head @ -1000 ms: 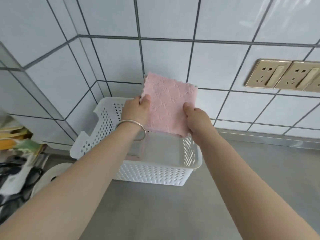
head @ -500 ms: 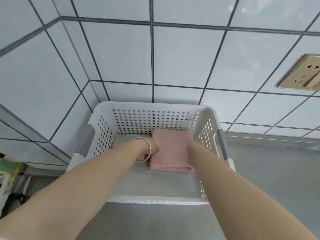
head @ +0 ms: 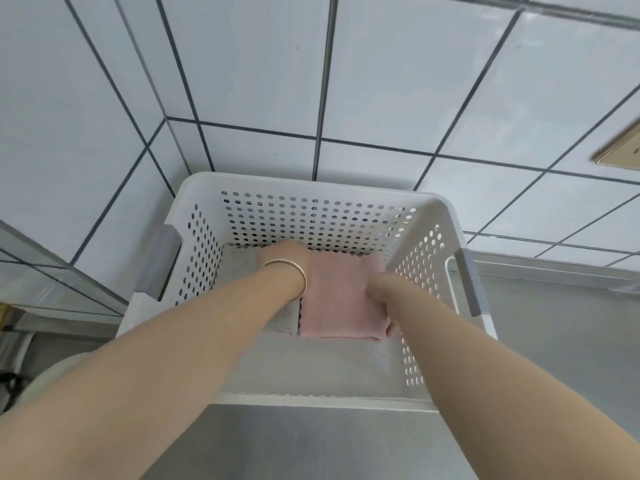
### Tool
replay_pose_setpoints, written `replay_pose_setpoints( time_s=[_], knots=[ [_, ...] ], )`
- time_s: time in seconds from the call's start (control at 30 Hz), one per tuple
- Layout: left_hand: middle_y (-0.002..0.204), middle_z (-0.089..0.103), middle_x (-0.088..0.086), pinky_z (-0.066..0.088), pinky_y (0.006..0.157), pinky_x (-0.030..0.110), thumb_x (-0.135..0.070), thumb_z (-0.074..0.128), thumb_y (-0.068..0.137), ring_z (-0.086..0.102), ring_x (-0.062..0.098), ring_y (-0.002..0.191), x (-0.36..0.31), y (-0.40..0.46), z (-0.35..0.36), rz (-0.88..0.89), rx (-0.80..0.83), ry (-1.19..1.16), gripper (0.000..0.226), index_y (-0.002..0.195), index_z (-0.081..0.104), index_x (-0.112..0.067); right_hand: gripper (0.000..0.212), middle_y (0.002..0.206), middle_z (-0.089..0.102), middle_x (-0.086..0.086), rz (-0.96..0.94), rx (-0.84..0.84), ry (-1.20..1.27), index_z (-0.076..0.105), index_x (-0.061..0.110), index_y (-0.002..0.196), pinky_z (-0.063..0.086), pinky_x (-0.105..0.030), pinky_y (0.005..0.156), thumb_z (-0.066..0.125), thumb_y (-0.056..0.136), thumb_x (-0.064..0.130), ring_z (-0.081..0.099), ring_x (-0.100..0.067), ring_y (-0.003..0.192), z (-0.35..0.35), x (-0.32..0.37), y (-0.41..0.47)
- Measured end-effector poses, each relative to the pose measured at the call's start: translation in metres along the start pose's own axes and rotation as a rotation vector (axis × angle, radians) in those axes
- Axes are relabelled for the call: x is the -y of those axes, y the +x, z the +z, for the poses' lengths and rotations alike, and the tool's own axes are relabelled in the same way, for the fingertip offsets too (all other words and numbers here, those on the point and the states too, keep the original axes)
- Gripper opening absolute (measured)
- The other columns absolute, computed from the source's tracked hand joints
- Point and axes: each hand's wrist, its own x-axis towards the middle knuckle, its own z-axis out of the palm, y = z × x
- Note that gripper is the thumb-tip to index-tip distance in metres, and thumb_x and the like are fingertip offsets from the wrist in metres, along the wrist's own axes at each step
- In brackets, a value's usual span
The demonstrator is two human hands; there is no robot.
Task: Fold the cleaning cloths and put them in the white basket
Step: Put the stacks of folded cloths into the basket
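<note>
Both hands reach down into the white basket [head: 311,188] on the worktop [head: 554,341]. The folded pink cloth [head: 337,299] lies flat on the basket floor at the right, its long axis running from the near side toward the far wall, fold edge nearest the camera. The right hand [head: 375,289] rests on its right edge, fingers curled on it; whether that grip pinches the cloth I cannot tell. The left hand [head: 287,256] sits at its far-left corner, over a grey cloth [head: 242,265] just beside; its grip is hidden
</note>
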Motion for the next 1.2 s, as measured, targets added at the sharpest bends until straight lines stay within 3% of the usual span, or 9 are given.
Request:
replay_pose_setpoints(
  time_s=[0.13,0.33,0.53,0.67,0.73,0.87,0.97,1.07,1.2],
  knots=[
    [0.118,0.050,0.006,0.050,0.078,0.033,-0.033,0.057,0.082,0.056,0.024,0.097,0.022,-0.004,0.005,-0.009,0.019,0.047,0.049,0.126,0.047,-0.012,0.040,0.139,0.042,-0.020,-0.147,0.057,-0.295,0.035,-0.005,0.136,0.034,-0.039,0.107,0.030,0.099,0.009,0.040,-0.035,0.130,-0.004,0.009,-0.014],
    [0.147,0.021,0.013,0.041,0.102,0.042,-0.055,0.055,0.079,0.033,0.036,0.129,0.033,-0.020,0.015,0.088,0.097,0.144,0.088,0.146,0.013,-0.017,0.054,0.130,0.039,-0.013,-0.468,-0.437,-0.783,0.032,0.004,0.135,0.047,-0.041,0.090,0.052,0.089,0.023,0.040,-0.030,0.120,0.023,0.017,-0.020],
    [0.154,-0.004,0.009,0.032,0.108,0.051,-0.063,0.055,0.074,0.013,0.044,0.135,0.038,-0.011,0.037,0.049,0.158,0.145,0.102,0.147,-0.005,-0.026,0.097,0.154,-0.008,-0.012,-0.479,-0.110,-0.913,-0.003,0.026,0.148,0.034,-0.054,0.104,0.059,0.078,0.055,0.005,-0.043,0.138,0.048,0.002,-0.003],
    [0.154,0.005,0.010,0.032,0.109,0.049,-0.061,0.055,0.076,0.018,0.039,0.137,0.038,-0.016,0.021,0.056,0.190,0.103,0.093,0.147,0.005,-0.025,0.087,0.150,0.010,-0.017,-0.501,-0.116,-0.976,0.009,0.022,0.147,0.036,-0.052,0.103,0.056,0.080,0.053,0.021,-0.042,0.133,0.042,0.009,0.000],
    [0.154,0.015,0.011,0.032,0.109,0.046,-0.060,0.051,0.079,0.026,0.034,0.136,0.039,-0.024,0.006,0.075,0.191,0.057,0.084,0.146,0.016,-0.022,0.072,0.146,0.028,-0.014,-0.580,-0.135,-0.857,0.024,0.018,0.143,0.037,-0.043,0.103,0.054,0.085,0.048,0.034,-0.034,0.128,0.035,0.014,-0.010],
    [0.152,0.028,0.002,0.027,0.112,0.038,-0.058,0.043,0.086,0.031,0.023,0.137,0.054,-0.058,-0.037,0.117,0.107,-0.154,0.071,0.145,0.024,-0.023,0.048,0.135,0.049,-0.003,-0.642,-0.035,-0.125,0.042,0.021,0.136,0.045,-0.032,0.092,0.051,0.091,0.034,0.052,-0.020,0.109,-0.002,0.016,-0.046],
    [0.144,0.042,-0.003,0.032,0.107,0.032,-0.047,0.045,0.090,0.042,0.018,0.129,0.076,-0.093,-0.058,0.087,-0.216,-0.416,0.055,0.138,0.038,-0.022,0.034,0.121,0.056,0.001,-0.780,-0.392,0.059,0.054,0.020,0.123,0.042,-0.026,0.082,0.051,0.089,0.023,0.054,-0.015,0.103,-0.037,-0.004,-0.071],
    [0.136,0.048,0.003,0.037,0.102,0.037,-0.032,0.053,0.089,0.051,0.024,0.118,0.098,-0.117,-0.056,-0.028,-0.608,-0.611,0.041,0.128,0.050,-0.021,0.035,0.123,0.049,-0.007,-0.768,-0.816,0.039,0.055,0.014,0.121,0.036,-0.032,0.091,0.051,0.087,0.014,0.044,-0.025,0.114,-0.062,-0.037,-0.081],
    [0.139,0.041,0.012,0.034,0.106,0.041,-0.029,0.061,0.083,0.042,0.029,0.126,0.118,-0.115,-0.038,-0.137,-0.563,-0.570,0.052,0.132,0.046,-0.017,0.046,0.130,0.046,-0.011,-0.489,-0.619,0.229,0.041,0.009,0.133,0.037,-0.032,0.086,0.050,0.089,0.020,0.048,-0.027,0.107,-0.073,-0.063,-0.071]
  ],
)
